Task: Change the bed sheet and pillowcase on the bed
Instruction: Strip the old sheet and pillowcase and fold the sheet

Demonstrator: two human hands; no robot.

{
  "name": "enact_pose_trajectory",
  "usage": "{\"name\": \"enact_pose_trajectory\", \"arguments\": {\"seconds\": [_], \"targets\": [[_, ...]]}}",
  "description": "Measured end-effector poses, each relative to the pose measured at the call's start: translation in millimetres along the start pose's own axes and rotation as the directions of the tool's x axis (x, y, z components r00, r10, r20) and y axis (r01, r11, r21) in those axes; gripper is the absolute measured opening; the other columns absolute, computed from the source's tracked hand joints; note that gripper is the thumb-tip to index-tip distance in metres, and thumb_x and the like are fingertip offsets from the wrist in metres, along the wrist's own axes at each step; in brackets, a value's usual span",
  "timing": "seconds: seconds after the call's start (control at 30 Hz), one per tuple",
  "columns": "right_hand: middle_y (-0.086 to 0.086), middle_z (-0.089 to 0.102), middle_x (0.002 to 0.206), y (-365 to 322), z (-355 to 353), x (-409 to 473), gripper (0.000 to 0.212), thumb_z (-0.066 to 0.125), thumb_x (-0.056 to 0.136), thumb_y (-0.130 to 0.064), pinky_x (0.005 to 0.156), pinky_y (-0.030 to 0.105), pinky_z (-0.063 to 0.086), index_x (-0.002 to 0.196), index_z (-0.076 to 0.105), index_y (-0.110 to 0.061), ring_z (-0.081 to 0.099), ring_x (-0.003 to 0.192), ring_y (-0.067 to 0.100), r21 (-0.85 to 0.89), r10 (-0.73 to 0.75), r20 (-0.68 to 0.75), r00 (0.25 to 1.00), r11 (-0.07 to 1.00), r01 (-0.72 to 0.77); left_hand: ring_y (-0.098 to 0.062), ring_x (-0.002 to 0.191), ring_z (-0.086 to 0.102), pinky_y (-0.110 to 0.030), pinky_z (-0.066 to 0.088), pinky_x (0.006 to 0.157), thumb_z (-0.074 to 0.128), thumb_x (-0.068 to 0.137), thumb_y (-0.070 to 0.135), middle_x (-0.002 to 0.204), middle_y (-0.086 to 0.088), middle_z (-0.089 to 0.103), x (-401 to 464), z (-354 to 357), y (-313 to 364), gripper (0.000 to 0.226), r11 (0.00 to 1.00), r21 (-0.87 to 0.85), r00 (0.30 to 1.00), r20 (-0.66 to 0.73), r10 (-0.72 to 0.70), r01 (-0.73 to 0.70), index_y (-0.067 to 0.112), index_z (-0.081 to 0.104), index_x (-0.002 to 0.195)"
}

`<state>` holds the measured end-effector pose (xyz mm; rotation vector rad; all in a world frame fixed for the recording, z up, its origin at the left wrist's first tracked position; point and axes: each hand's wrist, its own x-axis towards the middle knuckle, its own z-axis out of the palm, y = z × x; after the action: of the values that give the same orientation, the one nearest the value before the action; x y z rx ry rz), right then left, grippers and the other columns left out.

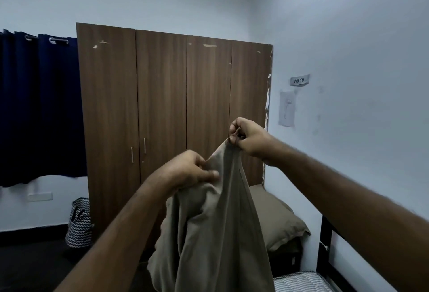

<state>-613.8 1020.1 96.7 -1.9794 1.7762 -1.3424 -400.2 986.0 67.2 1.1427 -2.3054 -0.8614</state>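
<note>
Both hands held a tan sheet (209, 233) up in front of the wardrobe (162, 96). The right hand (249, 138) pinched its top edge high, fingers (235, 129) curled tight on the cloth. The left hand (192, 171), lower and to the left, gripped a fold between thumb and fingers. The cloth hung down over the bed, where a tan pillow (276, 224) lay at the far right above the striped mattress (301, 282).
</note>
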Motion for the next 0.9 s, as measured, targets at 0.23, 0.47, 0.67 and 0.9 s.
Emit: {"name": "enact_pose_trajectory", "arguments": {"seconds": [0.23,0.47,0.67,0.9], "targets": [[0.004,0.063,0.089,-20,26,-17,0.022,0.061,0.097,-0.003,0.070,0.030,0.054,0.106,0.052,-0.021,0.063,0.081,0.016,0.245,-0.026,0.158,0.987,0.969,-0.014,-0.022,0.097,0.073,-0.043,0.061,0.087,0.086,0.075,0.042,0.103,-0.008,0.075,-8,33,-3,0.066,0.854,-0.448,0.957,-0.234,0.172,-0.263,0.011,0.056,0.125],[0.008,0.065,0.087,-13,31,-32,0.019,0.067,0.094,-0.001,0.075,0.034,0.056,0.098,0.055,-0.016,0.065,0.082,0.016,0.245,-0.053,0.012,0.999,0.968,0.049,-0.045,0.095,0.070,-0.058,0.056,0.089,0.074,0.092,0.019,0.091,-0.025,0.075,-15,29,-15,0.022,0.780,-0.558,0.953,-0.255,0.165,-0.284,-0.002,0.076,0.092],[0.011,0.077,0.096,-3,54,-51,0.014,0.074,0.090,-0.016,0.090,0.033,0.059,0.101,0.075,-0.008,0.073,0.097,0.019,0.465,0.081,-0.076,0.994,0.884,-0.036,-0.015,0.069,0.073,-0.044,0.062,0.068,0.071,0.093,0.027,0.067,0.000,0.074,-17,42,-14,0.023,0.888,-0.230,0.813,-0.538,0.225,-0.398,0.017,0.078,0.074],[0.012,0.075,0.083,1,81,-67,0.019,0.062,0.101,-0.018,0.063,0.029,0.059,0.096,0.074,-0.004,0.071,0.072,0.016,0.738,0.223,-0.138,0.965,0.673,-0.050,-0.009,0.049,0.053,-0.022,0.036,0.046,0.068,0.095,0.021,0.051,0.006,0.056,-24,73,-8,0.035,0.891,-0.102,0.661,-0.708,0.247,-0.443,0.016,0.064,0.061]]}}
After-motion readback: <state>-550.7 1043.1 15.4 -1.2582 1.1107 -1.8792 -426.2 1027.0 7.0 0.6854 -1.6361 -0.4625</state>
